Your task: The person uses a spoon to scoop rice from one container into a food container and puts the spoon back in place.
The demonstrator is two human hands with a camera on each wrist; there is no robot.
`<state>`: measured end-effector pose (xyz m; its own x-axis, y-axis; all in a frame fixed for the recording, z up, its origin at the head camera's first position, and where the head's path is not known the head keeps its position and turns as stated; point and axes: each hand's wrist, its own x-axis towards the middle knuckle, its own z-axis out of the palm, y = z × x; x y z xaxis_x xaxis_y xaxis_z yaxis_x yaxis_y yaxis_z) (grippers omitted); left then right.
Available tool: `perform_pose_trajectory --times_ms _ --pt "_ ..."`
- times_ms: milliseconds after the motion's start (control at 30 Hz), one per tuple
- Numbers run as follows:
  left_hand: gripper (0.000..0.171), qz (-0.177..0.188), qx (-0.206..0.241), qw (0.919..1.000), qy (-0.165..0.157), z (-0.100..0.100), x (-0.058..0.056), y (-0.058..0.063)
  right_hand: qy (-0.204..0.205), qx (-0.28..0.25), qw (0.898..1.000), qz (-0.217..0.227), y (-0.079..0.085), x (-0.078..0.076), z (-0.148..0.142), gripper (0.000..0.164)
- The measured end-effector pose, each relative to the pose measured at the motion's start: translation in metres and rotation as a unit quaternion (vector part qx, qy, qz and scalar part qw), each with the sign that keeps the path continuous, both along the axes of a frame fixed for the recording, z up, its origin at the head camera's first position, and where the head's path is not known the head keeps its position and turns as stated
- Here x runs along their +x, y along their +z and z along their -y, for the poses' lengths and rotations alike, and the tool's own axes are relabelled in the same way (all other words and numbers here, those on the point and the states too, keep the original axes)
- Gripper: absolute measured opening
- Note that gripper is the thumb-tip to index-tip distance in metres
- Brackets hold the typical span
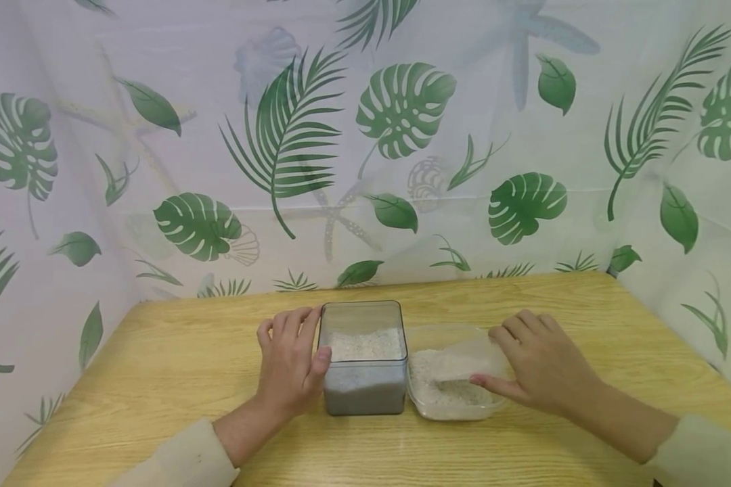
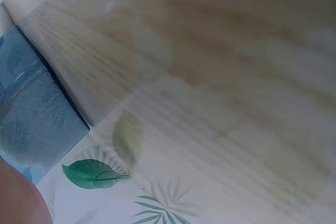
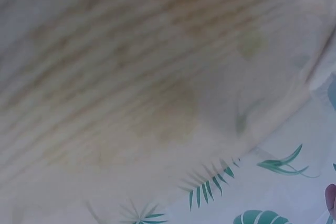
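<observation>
A square, grey see-through container holds white grains that look like rice. My left hand lies against its left side, thumb at the front left corner and index finger towards the back; the other fingertips are hidden. Just right of it is a clear plastic tub with more of the grains. Over this tub my right hand pinches a translucent whitish plastic scoop between thumb and fingers. The scoop's low edge is down at the grains. In the left wrist view the grey container appears at the left edge.
Both vessels stand side by side on a wood-grain table. Behind and beside it hangs a white sheet printed with green leaves. Blurred, see-through reflections cover most of both wrist views.
</observation>
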<state>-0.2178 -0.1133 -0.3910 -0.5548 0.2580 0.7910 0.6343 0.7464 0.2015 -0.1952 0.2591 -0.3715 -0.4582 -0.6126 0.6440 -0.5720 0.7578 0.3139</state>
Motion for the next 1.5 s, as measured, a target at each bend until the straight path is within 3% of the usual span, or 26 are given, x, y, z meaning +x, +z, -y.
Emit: perform_pose_trajectory --times_ms 300,500,767,1033,1167,1300,1500 --pt "0.087 0.000 0.001 1.0000 0.001 0.000 -0.001 0.000 0.020 0.022 0.999 -0.011 0.012 -0.005 -0.004 0.078" --pt "0.085 0.001 0.002 1.0000 -0.001 0.000 0.000 -0.001 0.076 0.071 0.994 -0.030 0.025 -0.011 -0.003 0.070" --pt "0.086 0.001 0.003 1.0000 -0.004 -0.001 0.000 0.000 0.130 0.142 0.978 -0.077 0.066 -0.016 0.001 0.065" --pt "0.086 -0.004 0.002 1.0000 0.001 -0.001 -0.001 -0.001 0.135 0.124 0.977 -0.110 0.114 -0.021 0.019 0.070" --pt "0.085 -0.003 0.002 1.0000 0.000 -0.001 -0.001 -0.001 0.136 0.121 0.980 -0.086 0.139 -0.023 0.038 0.067" --pt "0.086 0.002 0.002 1.0000 -0.002 -0.002 -0.001 -0.001 0.124 0.159 0.978 -0.048 0.159 -0.022 0.067 0.062" --pt "0.087 0.008 0.000 1.0000 -0.002 -0.002 0.001 0.000 0.070 0.254 0.965 0.018 0.179 -0.018 0.112 0.064"
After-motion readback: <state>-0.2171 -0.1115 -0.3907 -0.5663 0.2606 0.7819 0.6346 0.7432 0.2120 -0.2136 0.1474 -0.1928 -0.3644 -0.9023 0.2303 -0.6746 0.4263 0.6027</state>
